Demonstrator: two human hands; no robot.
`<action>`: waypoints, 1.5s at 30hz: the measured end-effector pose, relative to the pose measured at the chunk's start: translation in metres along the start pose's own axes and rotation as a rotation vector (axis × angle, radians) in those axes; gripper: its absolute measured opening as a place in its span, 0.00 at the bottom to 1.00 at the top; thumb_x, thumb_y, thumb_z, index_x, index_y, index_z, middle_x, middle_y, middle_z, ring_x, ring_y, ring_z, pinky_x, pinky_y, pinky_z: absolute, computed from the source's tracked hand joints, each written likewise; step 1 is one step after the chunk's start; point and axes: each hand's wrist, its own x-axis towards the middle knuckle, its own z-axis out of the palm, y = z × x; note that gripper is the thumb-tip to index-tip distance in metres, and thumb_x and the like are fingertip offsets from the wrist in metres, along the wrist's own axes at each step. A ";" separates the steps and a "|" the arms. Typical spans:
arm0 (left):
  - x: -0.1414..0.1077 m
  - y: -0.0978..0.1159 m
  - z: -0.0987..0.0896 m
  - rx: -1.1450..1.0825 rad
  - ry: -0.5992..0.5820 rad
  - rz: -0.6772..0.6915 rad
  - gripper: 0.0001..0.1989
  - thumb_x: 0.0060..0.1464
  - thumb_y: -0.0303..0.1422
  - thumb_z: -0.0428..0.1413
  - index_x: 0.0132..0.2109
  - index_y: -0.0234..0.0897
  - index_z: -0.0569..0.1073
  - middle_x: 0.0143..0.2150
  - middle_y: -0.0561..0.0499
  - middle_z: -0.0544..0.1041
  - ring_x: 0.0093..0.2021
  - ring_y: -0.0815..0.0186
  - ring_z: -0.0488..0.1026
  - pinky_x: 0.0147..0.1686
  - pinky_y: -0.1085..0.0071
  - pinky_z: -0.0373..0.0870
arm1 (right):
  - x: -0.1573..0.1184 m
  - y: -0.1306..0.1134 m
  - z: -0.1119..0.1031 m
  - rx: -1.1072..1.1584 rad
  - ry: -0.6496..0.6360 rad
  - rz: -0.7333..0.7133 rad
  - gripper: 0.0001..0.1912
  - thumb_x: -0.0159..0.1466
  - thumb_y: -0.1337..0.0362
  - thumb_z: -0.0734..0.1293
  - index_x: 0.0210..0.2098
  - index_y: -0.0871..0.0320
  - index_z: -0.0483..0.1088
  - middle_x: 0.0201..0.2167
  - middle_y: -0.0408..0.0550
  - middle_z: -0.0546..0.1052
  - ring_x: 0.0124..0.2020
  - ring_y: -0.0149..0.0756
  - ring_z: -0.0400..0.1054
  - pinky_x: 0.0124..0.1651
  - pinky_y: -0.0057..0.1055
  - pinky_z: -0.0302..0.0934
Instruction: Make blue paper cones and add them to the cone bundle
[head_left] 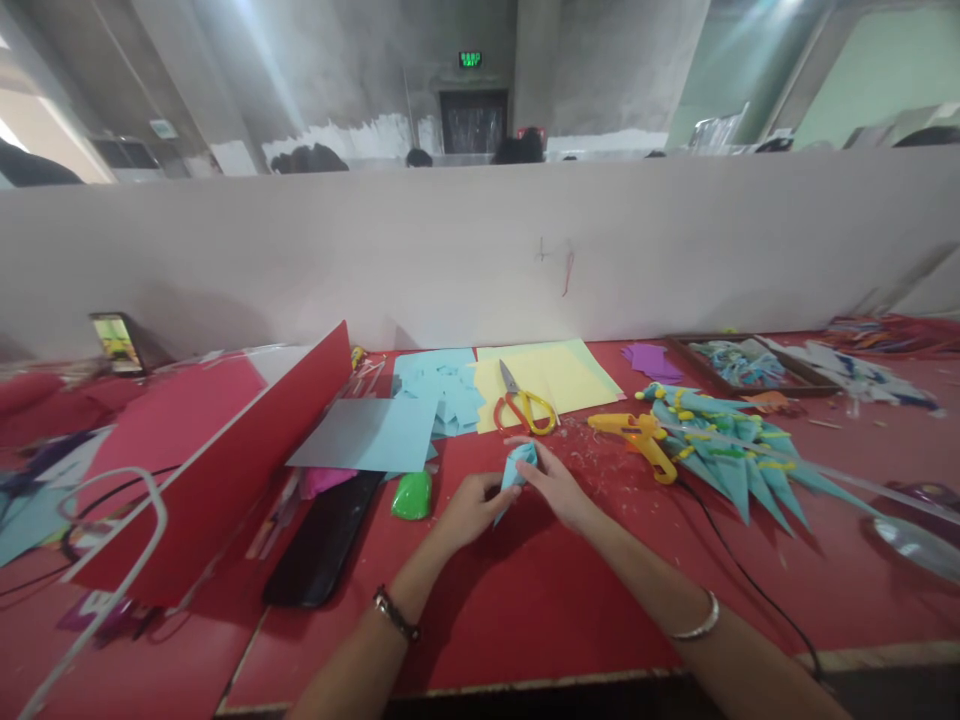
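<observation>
A small piece of folded light-blue paper [519, 464] is held between my two hands over the red tabletop. My left hand [476, 510] grips its lower left side, with the thumb against it. On its right side, my right hand [555, 485] is closed with thumb and fingers pinching the paper. Just beyond the hands lie scissors [526, 400] with a red and a yellow handle loop, resting on pale yellow paper sheets [585, 375]. A yellow glue gun [637, 435] lies to the right, beside a pile of light-blue paper cones [739, 455] with yellow bits.
Left of my hands are a green object [412, 496], a black tray [324, 545], blue paper sheets [364, 432] and a standing red board [225, 480]. A wooden tray [814, 388] holds scraps at the back right. A white partition [420, 250] rises behind; a cord [739, 570] trails right.
</observation>
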 end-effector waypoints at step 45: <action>-0.004 0.008 -0.006 -0.032 -0.105 0.000 0.18 0.54 0.42 0.44 0.25 0.32 0.66 0.15 0.56 0.64 0.16 0.75 0.60 0.18 0.79 0.55 | 0.000 -0.004 -0.004 0.018 -0.038 -0.016 0.20 0.49 0.61 0.67 0.42 0.55 0.65 0.32 0.42 0.70 0.33 0.31 0.64 0.39 0.29 0.58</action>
